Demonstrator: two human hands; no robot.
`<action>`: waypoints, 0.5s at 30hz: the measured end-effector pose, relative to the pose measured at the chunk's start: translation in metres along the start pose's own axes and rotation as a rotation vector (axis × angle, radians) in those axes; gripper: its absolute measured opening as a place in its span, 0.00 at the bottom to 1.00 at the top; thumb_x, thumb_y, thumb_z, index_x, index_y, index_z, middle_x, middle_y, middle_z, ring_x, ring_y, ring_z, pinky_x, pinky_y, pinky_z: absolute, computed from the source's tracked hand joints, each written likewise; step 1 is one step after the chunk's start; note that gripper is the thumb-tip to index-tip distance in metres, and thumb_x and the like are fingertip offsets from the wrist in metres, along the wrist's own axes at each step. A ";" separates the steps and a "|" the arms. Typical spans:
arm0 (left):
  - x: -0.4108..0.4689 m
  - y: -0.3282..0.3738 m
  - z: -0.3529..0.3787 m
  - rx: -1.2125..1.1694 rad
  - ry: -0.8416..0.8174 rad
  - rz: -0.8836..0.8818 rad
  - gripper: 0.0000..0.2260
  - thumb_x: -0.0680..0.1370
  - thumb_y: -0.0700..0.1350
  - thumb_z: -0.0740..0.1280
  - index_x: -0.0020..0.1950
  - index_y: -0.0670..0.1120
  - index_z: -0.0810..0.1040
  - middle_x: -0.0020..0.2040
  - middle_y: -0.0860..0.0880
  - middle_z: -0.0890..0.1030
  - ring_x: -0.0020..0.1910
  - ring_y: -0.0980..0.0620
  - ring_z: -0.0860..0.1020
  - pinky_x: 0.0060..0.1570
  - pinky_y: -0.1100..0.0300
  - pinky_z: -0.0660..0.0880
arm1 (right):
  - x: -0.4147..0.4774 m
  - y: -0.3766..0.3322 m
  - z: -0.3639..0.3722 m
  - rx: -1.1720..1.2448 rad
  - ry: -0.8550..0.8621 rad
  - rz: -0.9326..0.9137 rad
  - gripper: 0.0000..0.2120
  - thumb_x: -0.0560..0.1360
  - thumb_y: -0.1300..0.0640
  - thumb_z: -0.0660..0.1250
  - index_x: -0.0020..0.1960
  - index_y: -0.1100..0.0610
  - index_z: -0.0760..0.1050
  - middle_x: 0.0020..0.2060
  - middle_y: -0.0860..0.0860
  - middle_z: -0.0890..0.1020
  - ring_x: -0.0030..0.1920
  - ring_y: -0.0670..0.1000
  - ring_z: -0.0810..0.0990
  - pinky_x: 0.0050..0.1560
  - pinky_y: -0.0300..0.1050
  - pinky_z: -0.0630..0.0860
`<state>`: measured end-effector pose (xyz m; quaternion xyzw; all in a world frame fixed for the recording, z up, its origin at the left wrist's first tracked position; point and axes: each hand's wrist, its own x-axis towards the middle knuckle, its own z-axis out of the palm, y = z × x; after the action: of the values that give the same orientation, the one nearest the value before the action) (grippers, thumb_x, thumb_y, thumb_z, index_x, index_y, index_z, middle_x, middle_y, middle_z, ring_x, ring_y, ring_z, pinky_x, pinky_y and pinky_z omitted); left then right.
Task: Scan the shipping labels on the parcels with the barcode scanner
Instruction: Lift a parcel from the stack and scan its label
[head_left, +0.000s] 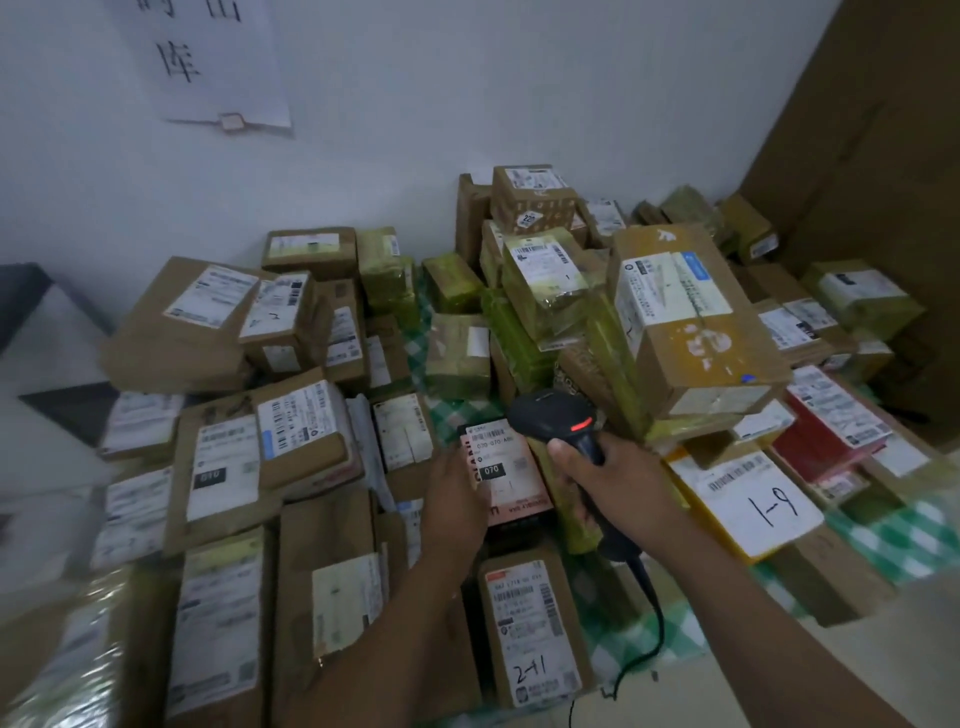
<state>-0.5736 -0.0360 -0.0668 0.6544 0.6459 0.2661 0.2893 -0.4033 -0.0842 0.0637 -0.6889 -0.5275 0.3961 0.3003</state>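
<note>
The right hand (613, 483) grasps the grip of the barcode scanner (556, 421), fingers wrapped around the handle. The scanner is a black, matte plastic, pistol-shaped unit with a rounded head; a red light strip glows on the head. Its head sits just above the top right corner of the pink parcel (524, 493). A black cable (649, 613) runs from the base of the handle down toward the lower edge of the view. The left hand (457, 499) holds the pink parcel by its left edge, thumb laid on the upper face. This parcel is a flat, rectangular box with a smooth printed surface and dark sides. A white shipping label (493, 457) covers most of its upper face and carries barcodes and a black block reading "070". Around it lie many rectangular parcels: plain brown corrugated cardboard boxes, and boxes wrapped in glossy, wrinkled yellow-green tape (545, 291). A brown box marked "2-41" (535, 629) lies directly below the pink parcel. A yellow parcel with a label marked "1-9" (748, 499) lies to the right of the right hand. The parcels rest on a green-and-white checked cloth (909, 535).
</note>
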 end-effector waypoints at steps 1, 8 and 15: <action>-0.004 0.004 -0.013 0.023 0.097 0.049 0.16 0.78 0.39 0.66 0.66 0.42 0.76 0.64 0.43 0.76 0.64 0.44 0.73 0.63 0.56 0.70 | 0.000 -0.004 0.002 0.018 -0.015 -0.011 0.21 0.78 0.44 0.65 0.39 0.61 0.76 0.23 0.52 0.79 0.20 0.47 0.75 0.25 0.37 0.73; -0.010 -0.017 -0.112 0.346 0.415 -0.308 0.30 0.78 0.53 0.69 0.74 0.39 0.66 0.74 0.34 0.63 0.72 0.34 0.61 0.69 0.41 0.61 | 0.000 -0.036 0.024 0.079 -0.152 -0.045 0.22 0.77 0.41 0.66 0.39 0.60 0.75 0.28 0.56 0.82 0.25 0.52 0.79 0.31 0.45 0.77; 0.007 -0.040 -0.138 0.192 0.353 -0.490 0.44 0.72 0.62 0.72 0.79 0.43 0.57 0.70 0.32 0.63 0.67 0.32 0.65 0.64 0.40 0.67 | 0.000 -0.064 0.053 0.035 -0.199 -0.066 0.20 0.77 0.42 0.65 0.36 0.55 0.72 0.26 0.51 0.78 0.24 0.47 0.74 0.21 0.30 0.67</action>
<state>-0.7004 -0.0244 -0.0005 0.4472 0.8469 0.2356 0.1652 -0.4805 -0.0670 0.0901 -0.6230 -0.5702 0.4616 0.2714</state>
